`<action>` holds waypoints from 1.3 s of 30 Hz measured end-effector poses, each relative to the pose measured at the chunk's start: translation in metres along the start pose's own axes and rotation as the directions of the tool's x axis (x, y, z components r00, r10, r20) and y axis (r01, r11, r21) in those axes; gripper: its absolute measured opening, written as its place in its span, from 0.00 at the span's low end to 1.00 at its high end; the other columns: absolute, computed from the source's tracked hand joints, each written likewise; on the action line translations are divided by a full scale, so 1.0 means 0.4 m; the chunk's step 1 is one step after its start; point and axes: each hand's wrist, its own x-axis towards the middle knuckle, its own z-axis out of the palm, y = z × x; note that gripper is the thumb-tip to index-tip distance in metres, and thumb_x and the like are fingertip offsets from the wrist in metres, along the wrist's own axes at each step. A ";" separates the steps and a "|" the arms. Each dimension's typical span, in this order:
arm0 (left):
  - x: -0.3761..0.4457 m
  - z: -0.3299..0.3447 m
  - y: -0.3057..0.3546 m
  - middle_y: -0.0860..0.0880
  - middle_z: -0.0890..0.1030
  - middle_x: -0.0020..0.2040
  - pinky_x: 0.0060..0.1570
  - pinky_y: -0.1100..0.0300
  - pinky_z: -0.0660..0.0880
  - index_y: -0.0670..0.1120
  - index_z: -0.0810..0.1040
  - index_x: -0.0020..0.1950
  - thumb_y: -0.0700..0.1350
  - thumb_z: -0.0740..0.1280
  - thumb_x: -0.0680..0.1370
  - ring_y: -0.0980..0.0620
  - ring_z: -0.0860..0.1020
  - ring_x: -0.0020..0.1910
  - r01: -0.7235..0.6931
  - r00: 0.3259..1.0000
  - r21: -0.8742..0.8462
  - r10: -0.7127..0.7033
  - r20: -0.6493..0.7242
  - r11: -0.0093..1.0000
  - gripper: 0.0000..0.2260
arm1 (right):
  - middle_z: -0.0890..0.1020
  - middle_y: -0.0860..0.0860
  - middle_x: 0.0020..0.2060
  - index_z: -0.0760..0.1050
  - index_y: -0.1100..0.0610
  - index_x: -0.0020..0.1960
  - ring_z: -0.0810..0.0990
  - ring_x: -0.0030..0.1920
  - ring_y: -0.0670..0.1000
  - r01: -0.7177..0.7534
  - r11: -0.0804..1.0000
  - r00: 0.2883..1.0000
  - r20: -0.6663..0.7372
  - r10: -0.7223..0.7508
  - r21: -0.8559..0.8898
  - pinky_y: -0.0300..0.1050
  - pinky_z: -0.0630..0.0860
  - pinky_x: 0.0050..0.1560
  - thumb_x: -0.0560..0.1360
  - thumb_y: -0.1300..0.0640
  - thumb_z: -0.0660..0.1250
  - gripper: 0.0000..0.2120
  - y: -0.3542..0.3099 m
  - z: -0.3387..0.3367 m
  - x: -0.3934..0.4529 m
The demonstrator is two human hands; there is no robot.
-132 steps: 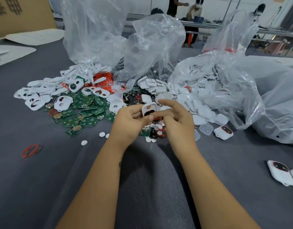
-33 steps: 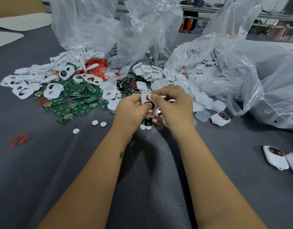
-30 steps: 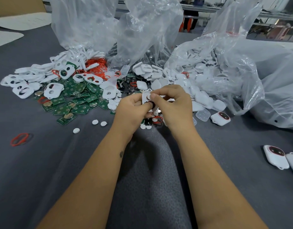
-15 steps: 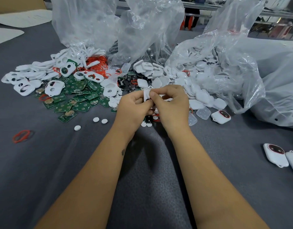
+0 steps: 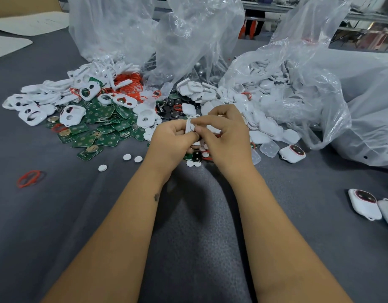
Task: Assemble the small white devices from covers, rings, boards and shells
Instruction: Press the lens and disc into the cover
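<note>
A small white cover (image 5: 189, 125) is held upright between both hands above the grey table. My left hand (image 5: 170, 143) grips it from the left; my right hand (image 5: 225, 136) pinches its right edge with thumb and forefinger. Most of the cover is hidden by my fingers. Behind lie heaps of parts: white covers (image 5: 33, 112), green boards (image 5: 105, 125), red rings (image 5: 131, 84) and white shells (image 5: 269, 125). One assembled device (image 5: 292, 153) lies right of my hands, two more (image 5: 364, 203) at the right edge.
Large clear plastic bags (image 5: 188, 40) stand behind the heaps, another (image 5: 319, 88) spills shells at the right. A loose red ring (image 5: 30, 178) lies at the left. Small white discs (image 5: 131, 158) are scattered near my left wrist. Grey felt (image 5: 199, 237) covers the table.
Both hands have turned the cover so its dark opening no longer faces me, and they have drawn closer together around it. The view has tilted slightly.
</note>
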 end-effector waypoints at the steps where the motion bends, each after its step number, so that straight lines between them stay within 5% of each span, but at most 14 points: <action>1: 0.000 -0.003 -0.001 0.53 0.82 0.32 0.31 0.69 0.72 0.45 0.83 0.48 0.33 0.65 0.76 0.60 0.77 0.29 0.005 1.000 0.014 -0.005 0.008 1.000 0.10 | 0.71 0.41 0.45 0.85 0.51 0.48 0.75 0.52 0.48 0.017 1.000 1.000 0.010 -0.017 -0.017 0.50 0.77 0.50 0.71 0.61 0.73 0.08 0.001 -0.001 -0.001; 11: 0.002 -0.003 0.003 0.54 0.82 0.29 0.28 0.69 0.72 0.45 0.77 0.46 0.33 0.66 0.76 0.60 0.78 0.27 0.057 0.997 -0.013 -0.058 -0.059 0.998 0.08 | 0.74 0.47 0.48 0.76 0.53 0.42 0.74 0.47 0.43 -0.103 0.992 0.991 0.089 0.096 0.068 0.28 0.66 0.45 0.72 0.63 0.71 0.07 -0.014 -0.006 0.004; 26: -0.001 -0.004 -0.002 0.55 0.82 0.31 0.28 0.68 0.72 0.50 0.81 0.45 0.33 0.66 0.76 0.62 0.76 0.27 -0.008 1.000 0.060 0.009 -0.024 0.998 0.11 | 0.73 0.45 0.46 0.77 0.54 0.42 0.75 0.47 0.46 -0.094 0.994 0.993 0.071 0.098 -0.055 0.26 0.66 0.46 0.74 0.61 0.69 0.04 0.008 -0.004 0.008; 39: -0.001 0.000 0.000 0.54 0.82 0.30 0.28 0.67 0.71 0.49 0.81 0.44 0.33 0.66 0.75 0.60 0.75 0.27 0.004 1.000 0.068 -0.003 -0.019 0.998 0.11 | 0.72 0.45 0.44 0.76 0.56 0.42 0.74 0.39 0.36 -0.077 0.996 0.994 0.081 0.079 -0.037 0.25 0.67 0.38 0.75 0.63 0.67 0.04 0.006 -0.005 0.008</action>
